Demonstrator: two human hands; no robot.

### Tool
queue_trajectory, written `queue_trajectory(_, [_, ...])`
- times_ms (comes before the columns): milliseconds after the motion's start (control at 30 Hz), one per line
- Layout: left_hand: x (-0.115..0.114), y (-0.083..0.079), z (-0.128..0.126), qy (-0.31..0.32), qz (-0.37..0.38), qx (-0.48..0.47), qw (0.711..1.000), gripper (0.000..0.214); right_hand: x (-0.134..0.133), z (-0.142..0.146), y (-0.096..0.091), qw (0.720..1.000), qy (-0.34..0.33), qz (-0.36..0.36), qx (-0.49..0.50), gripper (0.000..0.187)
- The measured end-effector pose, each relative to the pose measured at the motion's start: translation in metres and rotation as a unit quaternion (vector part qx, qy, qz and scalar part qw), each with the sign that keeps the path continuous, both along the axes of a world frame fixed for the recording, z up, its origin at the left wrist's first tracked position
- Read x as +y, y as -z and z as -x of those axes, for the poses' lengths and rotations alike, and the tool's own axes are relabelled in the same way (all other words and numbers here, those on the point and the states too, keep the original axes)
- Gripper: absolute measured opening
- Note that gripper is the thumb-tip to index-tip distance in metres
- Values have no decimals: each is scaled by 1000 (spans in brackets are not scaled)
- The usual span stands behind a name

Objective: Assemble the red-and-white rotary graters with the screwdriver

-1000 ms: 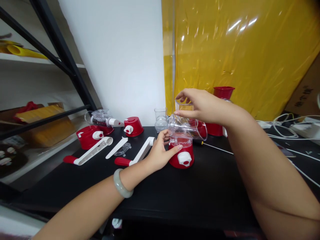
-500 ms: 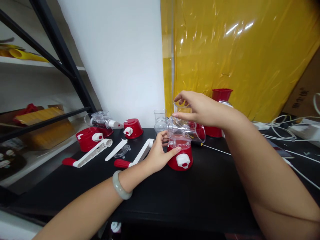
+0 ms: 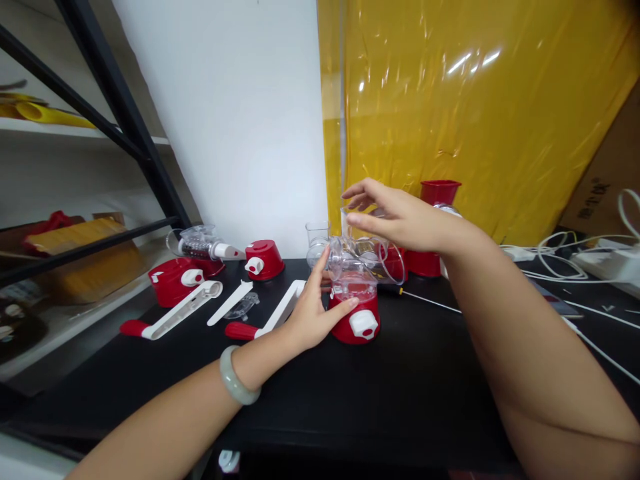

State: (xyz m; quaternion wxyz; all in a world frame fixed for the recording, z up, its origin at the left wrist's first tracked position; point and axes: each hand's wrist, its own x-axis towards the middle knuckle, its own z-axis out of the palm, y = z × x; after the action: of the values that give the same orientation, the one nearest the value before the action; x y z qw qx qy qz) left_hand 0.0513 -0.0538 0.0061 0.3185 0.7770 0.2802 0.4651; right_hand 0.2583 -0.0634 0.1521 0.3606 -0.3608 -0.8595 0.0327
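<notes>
A rotary grater stands on the black table, with a clear plastic body (image 3: 367, 259) on a red base (image 3: 350, 330) bearing a white knob (image 3: 364, 325). My left hand (image 3: 316, 307) holds the grater at its left side, thumb on the red base and index finger straightened upward; the other fingers are partly hidden behind it. Over the clear hopper is my right hand (image 3: 395, 210), fingers apart and thumb spread, holding nothing; whether it touches the rim I cannot tell. A red-handled white crank (image 3: 280, 310) lies left of the grater.
Left stand another red base (image 3: 264, 260), a red base with knob (image 3: 173, 283), a clear grater body with drum (image 3: 197, 243), a second crank (image 3: 180, 310) and a white strip (image 3: 230, 303). A red hopper (image 3: 440, 192), screwdriver (image 3: 430, 300) and white cables (image 3: 560, 263) are right.
My left fingers have straightened from a curl, the index now pointing up. My right fingers have loosened at the hopper. The view has shifted slightly; the grater stays in place.
</notes>
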Motion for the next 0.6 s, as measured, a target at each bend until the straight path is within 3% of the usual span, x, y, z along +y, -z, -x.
queue_trajectory(67, [1,0,1,-3,-3,6,1000,95,8,-8,0,998,-31,18,57,54])
queue_trajectory(133, [3,0,3,-6,-3,12,1000,96,23,-21,3,994,-10,16,110,53])
queue_trajectory(200, [4,0,4,-5,-2,16,1000,96,41,-36,8,990,91,10,110,49])
queue_trajectory(267, [4,0,4,-2,2,16,1000,96,60,-49,18,967,246,40,-45,37])
queue_trajectory(300, [4,0,5,-1,4,14,1000,96,67,-54,24,958,266,68,-83,30])
queue_trajectory(433, [5,1,5,3,6,8,1000,96,87,-60,51,939,264,154,-156,26])
queue_trajectory(600, [5,2,5,-1,5,12,1000,96,97,-57,71,937,265,166,-158,35])
